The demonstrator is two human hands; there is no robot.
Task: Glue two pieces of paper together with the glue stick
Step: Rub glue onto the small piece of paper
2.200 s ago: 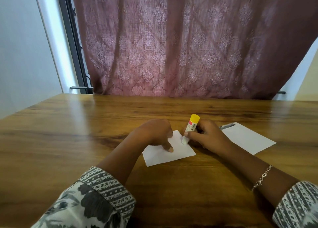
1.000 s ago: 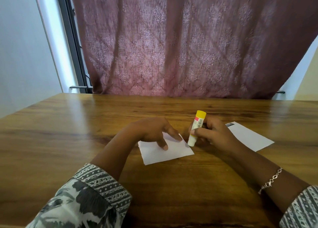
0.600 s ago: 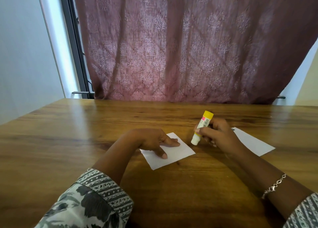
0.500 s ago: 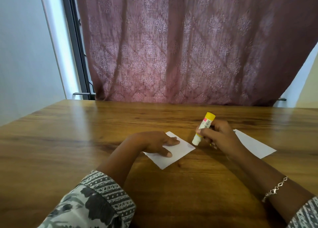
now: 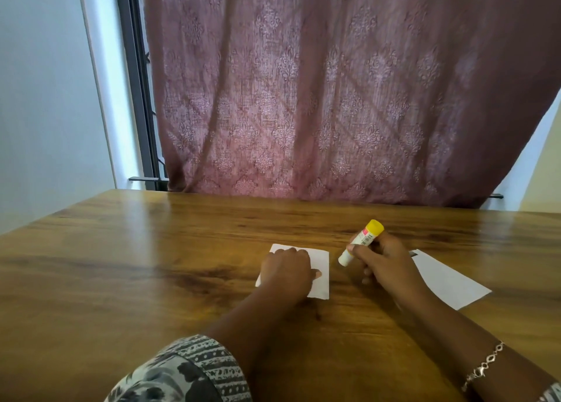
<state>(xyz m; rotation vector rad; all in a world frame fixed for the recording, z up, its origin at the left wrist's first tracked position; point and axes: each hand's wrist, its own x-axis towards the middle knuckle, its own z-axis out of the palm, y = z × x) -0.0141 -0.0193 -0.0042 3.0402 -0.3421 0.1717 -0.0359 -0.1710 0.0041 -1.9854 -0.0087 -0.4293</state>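
On the table (image 5: 151, 280), the left hand (image 5: 287, 272) rests spread on one paper (image 5: 322, 283) — the right hand (image 5: 384, 260) grips the glue stick (image 5: 365, 237).

Grey-and-white patterned sleeves (image 5: 188, 371), silver chain bracelet (image 5: 482, 369) on right wrist

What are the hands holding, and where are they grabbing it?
The right hand grips the glue stick around its middle, yellow end up. The left hand holds nothing; it rests on the paper.
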